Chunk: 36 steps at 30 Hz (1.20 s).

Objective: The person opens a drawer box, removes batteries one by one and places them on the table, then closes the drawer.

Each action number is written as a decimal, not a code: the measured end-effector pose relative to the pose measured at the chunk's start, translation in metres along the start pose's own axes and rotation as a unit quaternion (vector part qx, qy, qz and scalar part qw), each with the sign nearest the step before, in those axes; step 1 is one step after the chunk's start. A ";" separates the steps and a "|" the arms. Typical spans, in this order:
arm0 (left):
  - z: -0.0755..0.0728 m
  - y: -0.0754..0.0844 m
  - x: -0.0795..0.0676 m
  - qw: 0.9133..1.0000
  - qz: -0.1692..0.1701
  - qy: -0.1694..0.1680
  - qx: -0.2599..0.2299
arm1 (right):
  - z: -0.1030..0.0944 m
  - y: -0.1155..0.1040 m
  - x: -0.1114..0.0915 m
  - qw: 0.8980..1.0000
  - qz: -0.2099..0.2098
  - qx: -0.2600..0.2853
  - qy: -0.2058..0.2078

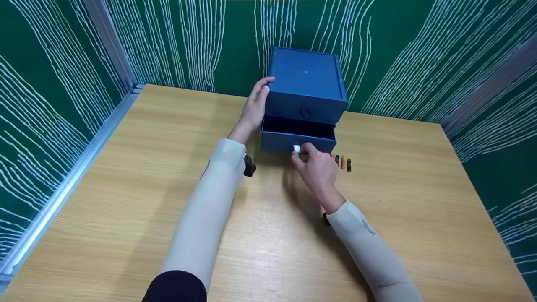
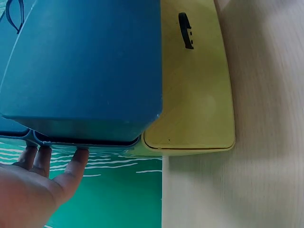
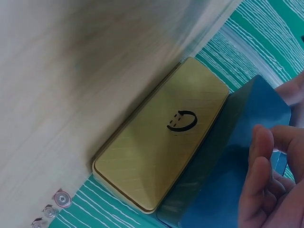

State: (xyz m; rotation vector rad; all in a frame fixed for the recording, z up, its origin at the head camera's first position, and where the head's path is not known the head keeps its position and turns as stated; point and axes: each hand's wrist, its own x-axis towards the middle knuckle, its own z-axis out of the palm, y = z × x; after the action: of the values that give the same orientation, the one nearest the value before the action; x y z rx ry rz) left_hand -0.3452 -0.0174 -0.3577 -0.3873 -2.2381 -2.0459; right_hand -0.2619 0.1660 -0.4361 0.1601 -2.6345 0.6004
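Note:
A blue drawer cabinet (image 1: 308,75) stands at the back of the table, its middle drawer (image 1: 277,140) pulled out. My left hand (image 1: 254,109) rests against the cabinet's left side, fingers extended along it; in the left wrist view, the fingertips (image 2: 81,154) touch its edge. At the middle drawer's front, my right hand (image 1: 316,167) pinches a small white piece (image 1: 297,148) between thumb and index finger. The other fingers are curled in the right wrist view. What the white piece is, I cannot tell. Below the open drawer is a yellow drawer (image 3: 152,142) with a black loop handle (image 3: 190,122).
Several batteries (image 1: 343,162), orange and dark, lie in a row on the table (image 1: 398,201) just right of the cabinet. The closed top drawer (image 1: 289,107) has a dark loop handle (image 1: 305,113). Green walls (image 1: 235,50) with white lines surround the table.

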 end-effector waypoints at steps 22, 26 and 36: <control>0.001 -0.001 0.002 1.000 -0.015 0.004 0.004 | 0.011 0.005 0.021 1.000 0.014 -0.008 -0.002; 0.001 -0.001 0.002 1.000 -0.021 0.005 0.002 | 0.011 0.005 0.022 1.000 0.018 -0.004 -0.006; 0.001 -0.002 0.002 1.000 -0.011 0.004 0.010 | 0.014 0.006 0.028 1.000 0.015 0.006 -0.005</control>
State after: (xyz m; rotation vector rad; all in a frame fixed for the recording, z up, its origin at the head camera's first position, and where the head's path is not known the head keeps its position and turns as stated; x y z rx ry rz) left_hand -0.3470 -0.0167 -0.3591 -0.3547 -2.2675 -2.0292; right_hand -0.2936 0.1653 -0.4377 0.1275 -2.6484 0.6285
